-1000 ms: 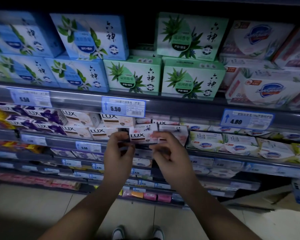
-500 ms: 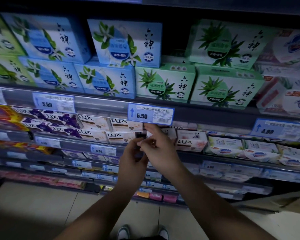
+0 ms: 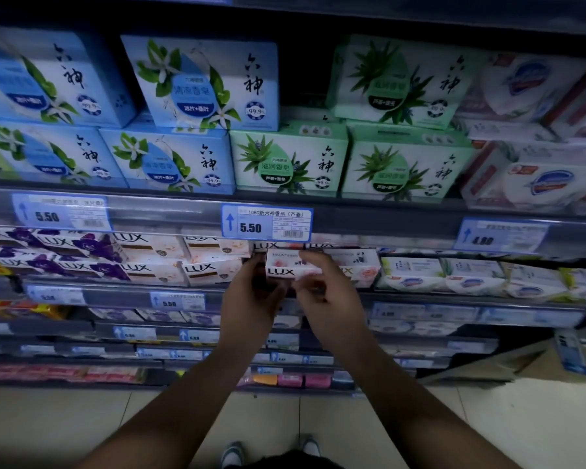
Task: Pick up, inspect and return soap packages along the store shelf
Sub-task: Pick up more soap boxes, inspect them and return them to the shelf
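Just below the price tag (image 3: pixel 266 223), the left hand (image 3: pixel 251 301) and right hand (image 3: pixel 330 299) pinch one soap box (image 3: pixel 285 267) by its ends. It looks mid-inspection, with the return not yet done.

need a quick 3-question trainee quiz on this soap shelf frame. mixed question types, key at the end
1. Multiple choice: of the left hand and the right hand, which grips the LUX soap box? A: left only. B: right only. C: both.
2. True or false: the green aloe soap boxes stand on a shelf below the LUX soap box.
3. Fill in: the price tag just above the LUX soap box reads ____.

Key: 1 C; 2 false; 3 5.50
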The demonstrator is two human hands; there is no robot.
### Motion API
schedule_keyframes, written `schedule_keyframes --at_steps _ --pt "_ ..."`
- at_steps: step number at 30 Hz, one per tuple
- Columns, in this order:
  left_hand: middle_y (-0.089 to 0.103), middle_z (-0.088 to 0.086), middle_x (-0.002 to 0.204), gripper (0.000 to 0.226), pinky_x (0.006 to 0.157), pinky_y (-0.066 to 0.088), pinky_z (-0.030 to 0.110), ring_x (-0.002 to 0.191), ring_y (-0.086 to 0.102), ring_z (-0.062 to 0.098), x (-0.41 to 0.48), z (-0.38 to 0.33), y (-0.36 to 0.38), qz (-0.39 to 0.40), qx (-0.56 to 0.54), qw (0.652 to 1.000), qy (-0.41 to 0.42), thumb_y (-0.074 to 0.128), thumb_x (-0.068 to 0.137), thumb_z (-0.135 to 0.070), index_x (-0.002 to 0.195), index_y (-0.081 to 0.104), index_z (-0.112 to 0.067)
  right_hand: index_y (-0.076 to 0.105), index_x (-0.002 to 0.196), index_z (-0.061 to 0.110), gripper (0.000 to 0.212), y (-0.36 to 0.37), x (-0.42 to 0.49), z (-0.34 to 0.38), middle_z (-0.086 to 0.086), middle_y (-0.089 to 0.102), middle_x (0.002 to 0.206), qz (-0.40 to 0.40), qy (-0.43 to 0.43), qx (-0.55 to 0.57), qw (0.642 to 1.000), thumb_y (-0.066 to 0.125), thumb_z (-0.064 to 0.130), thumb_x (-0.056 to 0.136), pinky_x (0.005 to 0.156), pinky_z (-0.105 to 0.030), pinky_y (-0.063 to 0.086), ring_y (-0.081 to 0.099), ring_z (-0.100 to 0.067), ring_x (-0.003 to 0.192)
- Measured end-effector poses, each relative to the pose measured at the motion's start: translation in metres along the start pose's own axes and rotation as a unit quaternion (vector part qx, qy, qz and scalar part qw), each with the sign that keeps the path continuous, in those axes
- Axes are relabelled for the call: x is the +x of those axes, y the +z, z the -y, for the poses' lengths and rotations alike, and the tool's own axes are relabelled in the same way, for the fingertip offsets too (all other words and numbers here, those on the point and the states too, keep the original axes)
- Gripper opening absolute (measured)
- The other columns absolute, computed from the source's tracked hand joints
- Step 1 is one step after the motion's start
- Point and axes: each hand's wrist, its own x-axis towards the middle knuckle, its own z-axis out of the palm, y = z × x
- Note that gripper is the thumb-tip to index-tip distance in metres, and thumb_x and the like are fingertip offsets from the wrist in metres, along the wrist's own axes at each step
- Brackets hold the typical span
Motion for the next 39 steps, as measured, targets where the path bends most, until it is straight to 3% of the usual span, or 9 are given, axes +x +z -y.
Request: schedule_keyframes --at_steps 5,8,11,17,22,25,30,34,39 --pt "0.071 0.008 0.104 0.042 0.084 0.058 0.036 0.097 0.07 0.024 0.006 -0.003 0.003 -0.006 -0.021 1.0 -0.018 0.075 0.088 -0.025 0.126 0.066 -0.011 0.055 0.137 0.032 0.05 -0.01 -0.01 -0.008 0.004 0.071 0.116 0.016 -0.021 -0.004 1.0 0.057 0.005 0.095 0.086 -0.019 0.055 0.066 -0.001 0.102" --pt "0.072 0.01 0.106 0.033 0.074 0.052 0.015 0.092 0.067 0.005 0.0 -0.008 -0.002 -0.031 0.018 0.999 0.018 0.075 0.091 -0.01 0.123 0.07 -0.016 0.06 0.128 0.033 0.045 -0.021 -0.014 -0.011 0.007 0.071 0.111 -0.038 -0.044 0.017 0.998 0.059 0.005 0.093 0.077 -0.006 0.05 0.066 0.006 0.098" --pt "0.067 0.0 0.102 0.037 0.075 0.051 0.019 0.092 0.066 0.004 -0.011 -0.012 -0.013 -0.055 0.034 0.996 0.055 0.074 0.093 -0.017 0.129 0.068 -0.02 0.059 0.118 0.032 0.036 -0.039 -0.014 -0.016 0.004 0.066 0.113 -0.079 -0.053 0.035 0.995 0.067 0.008 0.093 0.08 -0.014 0.055 0.067 0.0 0.1" --pt "0.064 0.002 0.093 0.042 0.071 0.048 0.006 0.085 0.066 -0.002 -0.035 -0.026 -0.027 -0.006 -0.044 0.997 0.056 0.075 0.088 -0.016 0.129 0.069 -0.01 0.063 0.109 0.031 0.027 -0.055 -0.024 -0.024 0.012 0.075 0.11 0.016 -0.052 0.118 0.991 0.067 0.008 0.096 0.09 -0.019 0.054 0.07 -0.005 0.107" --pt "0.08 0.007 0.099 0.044 0.081 0.06 0.033 0.096 0.076 0.02 -0.047 -0.037 -0.024 0.012 -0.184 0.982 -0.04 0.079 0.078 -0.033 0.119 0.075 -0.019 0.068 0.109 0.021 0.012 -0.061 -0.033 -0.027 0.003 0.076 0.104 0.01 -0.06 0.16 0.985 0.064 0.015 0.1 0.079 -0.027 0.056 0.07 -0.01 0.094" --pt "0.081 0.004 0.086 0.037 0.067 0.059 0.022 0.082 0.077 0.014 -0.051 -0.046 -0.019 -0.019 -0.224 0.973 -0.042 0.078 0.079 -0.031 0.115 0.073 -0.022 0.065 0.115 0.023 0.02 -0.065 -0.038 -0.028 -0.001 0.076 0.115 0.04 -0.03 0.189 0.981 0.069 0.017 0.097 0.088 -0.032 0.06 0.072 -0.016 0.109" --pt "0.081 0.007 0.089 0.018 0.065 0.062 0.027 0.077 0.078 0.024 -0.058 -0.052 -0.004 0.0 -0.245 0.964 -0.105 0.066 0.092 -0.031 0.103 0.079 -0.026 0.062 0.109 0.032 0.029 -0.072 -0.049 -0.016 0.007 0.078 0.108 0.027 -0.014 0.209 0.977 0.079 0.036 0.086 0.072 -0.025 0.062 0.076 -0.014 0.097" --pt "0.067 0.028 0.069 0.041 0.059 0.06 0.025 0.06 0.071 0.026 -0.064 -0.054 0.003 -0.014 -0.218 0.967 -0.129 0.06 0.099 -0.038 0.078 0.077 -0.007 0.064 0.102 0.02 0.045 -0.076 -0.057 -0.008 0.008 0.074 0.102 -0.02 -0.004 0.222 0.975 0.08 0.053 0.077 0.068 -0.028 0.064 0.074 -0.012 0.096" --pt "0.062 0.018 0.091 0.033 0.062 0.058 0.022 0.065 0.065 0.021 -0.065 -0.061 0.003 0.004 -0.325 0.933 -0.155 0.069 0.084 -0.045 0.084 0.077 -0.013 0.075 0.106 0.023 0.05 -0.085 -0.056 -0.008 0.005 0.077 0.106 -0.002 0.072 0.264 0.962 0.076 0.061 0.074 0.073 -0.03 0.064 0.074 -0.012 0.1"
